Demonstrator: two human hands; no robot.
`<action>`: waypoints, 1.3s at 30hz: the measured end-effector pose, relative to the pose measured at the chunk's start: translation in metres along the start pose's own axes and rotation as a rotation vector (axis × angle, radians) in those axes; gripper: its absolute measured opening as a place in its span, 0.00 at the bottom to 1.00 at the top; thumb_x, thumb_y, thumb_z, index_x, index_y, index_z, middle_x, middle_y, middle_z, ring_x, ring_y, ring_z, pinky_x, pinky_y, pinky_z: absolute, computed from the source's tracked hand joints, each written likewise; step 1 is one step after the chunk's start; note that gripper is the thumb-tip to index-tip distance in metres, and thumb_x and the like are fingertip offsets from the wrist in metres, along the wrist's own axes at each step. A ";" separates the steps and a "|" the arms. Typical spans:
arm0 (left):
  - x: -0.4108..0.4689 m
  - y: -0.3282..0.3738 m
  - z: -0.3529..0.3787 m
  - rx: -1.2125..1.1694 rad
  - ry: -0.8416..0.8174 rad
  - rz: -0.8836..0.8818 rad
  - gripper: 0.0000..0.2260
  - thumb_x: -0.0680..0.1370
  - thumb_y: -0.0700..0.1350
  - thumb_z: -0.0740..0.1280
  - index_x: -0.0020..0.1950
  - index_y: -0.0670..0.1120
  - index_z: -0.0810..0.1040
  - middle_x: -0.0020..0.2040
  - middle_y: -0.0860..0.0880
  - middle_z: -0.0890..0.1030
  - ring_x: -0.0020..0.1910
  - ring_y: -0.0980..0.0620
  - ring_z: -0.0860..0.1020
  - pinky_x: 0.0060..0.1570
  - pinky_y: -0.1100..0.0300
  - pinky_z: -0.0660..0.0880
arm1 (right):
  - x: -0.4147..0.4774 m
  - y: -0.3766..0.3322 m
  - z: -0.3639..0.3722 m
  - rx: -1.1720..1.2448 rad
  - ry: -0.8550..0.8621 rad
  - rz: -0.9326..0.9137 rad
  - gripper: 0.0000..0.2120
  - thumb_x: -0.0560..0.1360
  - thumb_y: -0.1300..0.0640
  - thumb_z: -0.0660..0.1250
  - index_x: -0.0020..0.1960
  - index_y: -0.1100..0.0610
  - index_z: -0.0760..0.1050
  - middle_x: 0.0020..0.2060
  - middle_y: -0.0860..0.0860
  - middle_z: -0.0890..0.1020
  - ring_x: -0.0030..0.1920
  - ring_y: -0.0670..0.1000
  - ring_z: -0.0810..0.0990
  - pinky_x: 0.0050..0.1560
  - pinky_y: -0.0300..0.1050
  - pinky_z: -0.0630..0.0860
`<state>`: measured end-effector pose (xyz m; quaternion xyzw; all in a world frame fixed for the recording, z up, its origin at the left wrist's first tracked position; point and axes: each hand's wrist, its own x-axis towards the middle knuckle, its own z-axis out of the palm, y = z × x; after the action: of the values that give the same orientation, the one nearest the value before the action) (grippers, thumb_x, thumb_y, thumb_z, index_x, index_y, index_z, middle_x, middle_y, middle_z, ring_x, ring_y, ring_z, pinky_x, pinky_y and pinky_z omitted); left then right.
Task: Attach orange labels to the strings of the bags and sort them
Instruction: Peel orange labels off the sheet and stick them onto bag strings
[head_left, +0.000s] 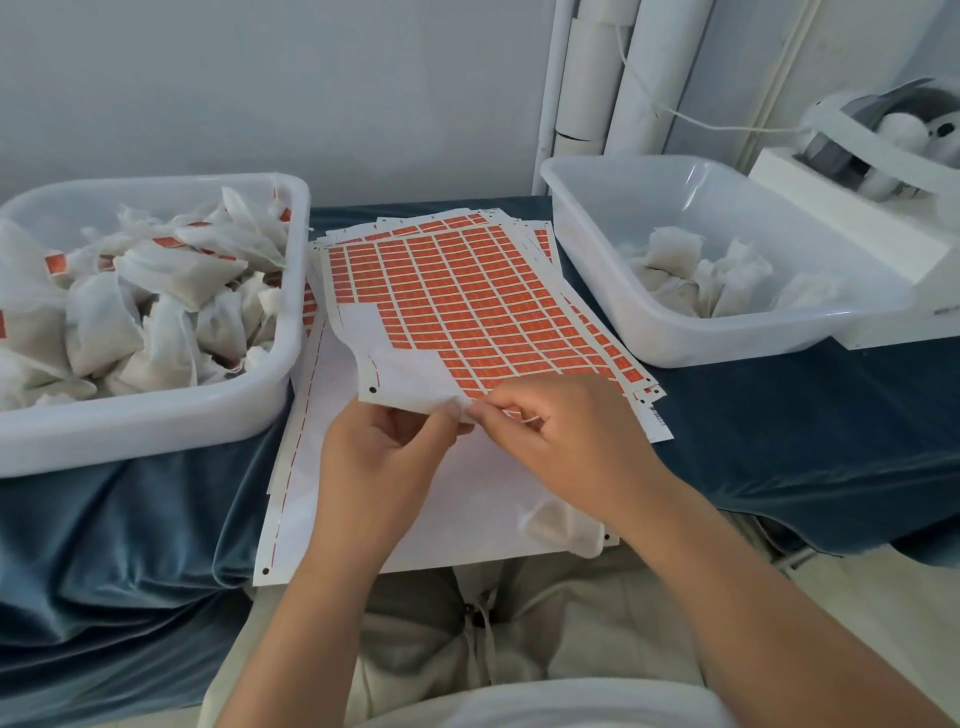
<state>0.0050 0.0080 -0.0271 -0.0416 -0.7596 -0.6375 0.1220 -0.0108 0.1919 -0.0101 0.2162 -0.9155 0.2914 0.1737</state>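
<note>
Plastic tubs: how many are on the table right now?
2. The left tub, heaped with labelled bags, sits left of the label sheets; the right tub, holding a few bags, sits to their right. None look hidden.

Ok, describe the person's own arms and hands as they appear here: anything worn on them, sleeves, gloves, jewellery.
Both arms are bare from the bottom edge of the picture to the fingertips; no sleeve reaches the forearms. The left hand and the right hand wear no gloves, and no ring, watch or bracelet shows on either. Nails look short and unpainted, as far as the picture lets one tell. A pale garment shows at the bottom edge.
</note>
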 end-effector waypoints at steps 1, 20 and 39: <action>0.000 -0.001 0.000 0.002 -0.005 -0.008 0.08 0.81 0.46 0.74 0.56 0.59 0.85 0.44 0.61 0.88 0.44 0.60 0.87 0.42 0.73 0.79 | 0.000 0.001 0.000 -0.024 0.018 -0.037 0.08 0.81 0.47 0.71 0.45 0.49 0.82 0.38 0.38 0.81 0.35 0.42 0.78 0.40 0.38 0.76; -0.001 0.002 -0.001 0.071 -0.053 0.082 0.12 0.82 0.45 0.71 0.62 0.61 0.79 0.49 0.64 0.87 0.47 0.61 0.87 0.48 0.70 0.81 | 0.000 0.003 -0.001 0.069 0.044 0.002 0.11 0.80 0.53 0.71 0.39 0.50 0.80 0.31 0.34 0.74 0.33 0.42 0.76 0.38 0.34 0.71; -0.002 0.006 -0.001 0.156 -0.114 0.183 0.19 0.83 0.45 0.70 0.61 0.71 0.76 0.55 0.71 0.84 0.53 0.65 0.84 0.50 0.74 0.78 | 0.002 0.007 -0.002 0.261 -0.119 0.249 0.11 0.78 0.41 0.73 0.50 0.46 0.87 0.44 0.36 0.86 0.48 0.37 0.83 0.46 0.32 0.74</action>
<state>0.0084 0.0083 -0.0219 -0.1371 -0.8055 -0.5594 0.1393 -0.0155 0.1976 -0.0111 0.1385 -0.8984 0.4135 0.0523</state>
